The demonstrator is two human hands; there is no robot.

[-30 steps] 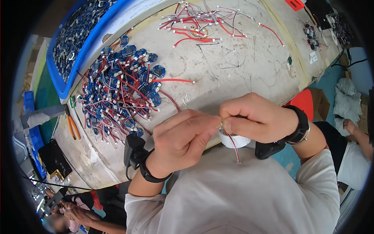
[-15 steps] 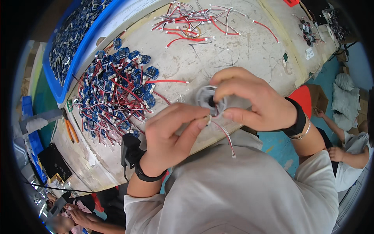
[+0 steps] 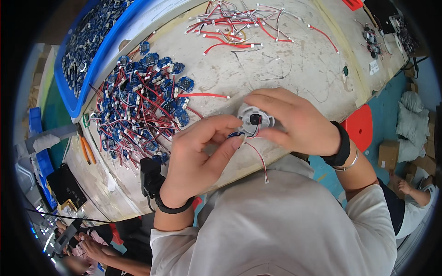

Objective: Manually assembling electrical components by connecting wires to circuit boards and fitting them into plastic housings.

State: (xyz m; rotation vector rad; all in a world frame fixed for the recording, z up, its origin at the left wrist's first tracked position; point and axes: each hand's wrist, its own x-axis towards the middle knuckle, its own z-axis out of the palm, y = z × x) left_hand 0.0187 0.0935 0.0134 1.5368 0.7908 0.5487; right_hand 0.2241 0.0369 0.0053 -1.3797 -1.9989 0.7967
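Right hand (image 3: 306, 123) clamps a round white housing (image 3: 246, 113). Left of it, left hand (image 3: 197, 154) pinches a blue circuit board (image 3: 235, 135).

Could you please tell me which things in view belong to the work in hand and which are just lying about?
In use, apparently:
round, pale plastic housing in the right hand
small blue circuit board in the left hand
thin red-and-white cable trailing below
probably the heap of wired blue circuit boards

Just lying about, apparently:
orange-handled pliers
flat black rectangular panel
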